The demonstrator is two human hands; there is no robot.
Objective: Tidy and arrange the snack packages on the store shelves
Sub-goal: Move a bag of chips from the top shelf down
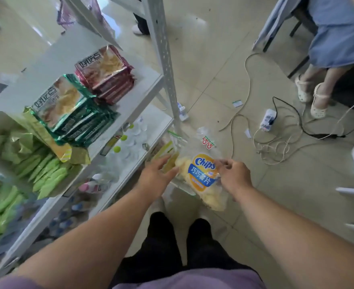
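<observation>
Two hands meet at the clear chips bag (203,176) of yellow chips: right hand (233,174) pinching its edge, left hand (157,174) open beside it.

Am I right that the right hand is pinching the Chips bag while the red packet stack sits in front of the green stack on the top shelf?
Not quite. In the head view the right hand does pinch the Chips bag, but the red packet stack sits behind the green stack on the top shelf, farther from the camera, not in front.

Small shop: metal shelving (163,59) with stacked snack packs (105,74), tiled floor (209,65).
</observation>
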